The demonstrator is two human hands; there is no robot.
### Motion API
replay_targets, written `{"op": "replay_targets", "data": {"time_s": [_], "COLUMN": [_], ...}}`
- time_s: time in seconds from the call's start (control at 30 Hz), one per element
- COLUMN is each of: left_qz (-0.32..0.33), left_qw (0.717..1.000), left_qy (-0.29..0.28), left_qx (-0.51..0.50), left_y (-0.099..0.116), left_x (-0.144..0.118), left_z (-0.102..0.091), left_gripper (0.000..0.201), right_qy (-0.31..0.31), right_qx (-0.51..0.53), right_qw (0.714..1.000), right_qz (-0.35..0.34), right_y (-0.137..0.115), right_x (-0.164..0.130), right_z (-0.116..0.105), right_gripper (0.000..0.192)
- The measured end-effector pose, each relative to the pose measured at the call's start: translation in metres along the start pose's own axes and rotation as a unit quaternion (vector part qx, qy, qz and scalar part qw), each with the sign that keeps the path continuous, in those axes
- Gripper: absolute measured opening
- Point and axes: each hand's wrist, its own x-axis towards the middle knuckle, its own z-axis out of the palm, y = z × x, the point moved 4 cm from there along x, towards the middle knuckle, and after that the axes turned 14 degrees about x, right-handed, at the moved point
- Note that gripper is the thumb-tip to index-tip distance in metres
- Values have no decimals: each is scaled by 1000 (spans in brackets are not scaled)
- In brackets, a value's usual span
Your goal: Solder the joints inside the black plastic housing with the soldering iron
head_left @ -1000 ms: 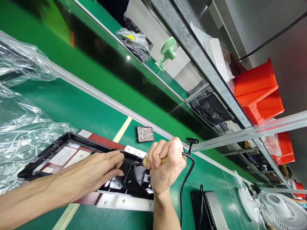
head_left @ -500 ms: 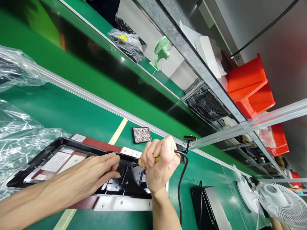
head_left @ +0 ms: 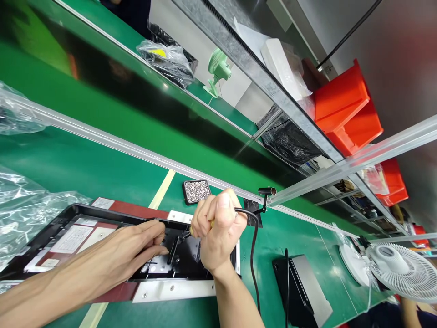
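A long black framed panel (head_left: 68, 214) lies flat on the green bench, on a red and white fixture (head_left: 170, 289). My right hand (head_left: 218, 232) is fisted around a corded hand tool with a yellowish grip (head_left: 212, 223), its tip pointing down into the black bracket area (head_left: 180, 255) of the panel. The tool's black cable (head_left: 253, 255) loops down to the right. My left hand (head_left: 136, 246) rests flat on the panel, fingertips touching the spot beside the tool tip.
A small black tray of tiny metal parts (head_left: 196, 191) sits just behind the panel. Clear plastic wrap (head_left: 23, 209) lies at the left. A black box (head_left: 300, 291) and a white fan (head_left: 403, 271) stand at the right. Red bins (head_left: 348, 109) sit on the shelf above.
The view has drifted, so everything sits slightly lower and further left in the picture. Both hands stay on the same spot of the panel, the tool still pressed down.
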Motion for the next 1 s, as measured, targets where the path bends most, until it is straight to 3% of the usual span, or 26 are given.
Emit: {"op": "replay_targets", "data": {"time_s": [0.23,0.53,0.77,1.0], "left_qz": [32,20,-8,4], "left_qw": [999,1000,1000,1000], "left_qy": [19,23,-8,6], "left_qx": [-17,-2,6,0], "left_y": [-10,-3,1,0], "left_x": [-4,-2,-2,-2], "left_z": [3,0,1,0], "left_gripper": [35,42,45,44], "right_qy": [-5,-28,-18,-19], "right_qx": [6,16,6,2], "right_qw": [1000,999,1000,1000], "right_qz": [-1,-4,6,-1], "right_y": [1,-3,-4,-3], "right_x": [-1,2,2,1], "right_z": [-1,9,7,6], "right_gripper": [62,61,63,64]}}
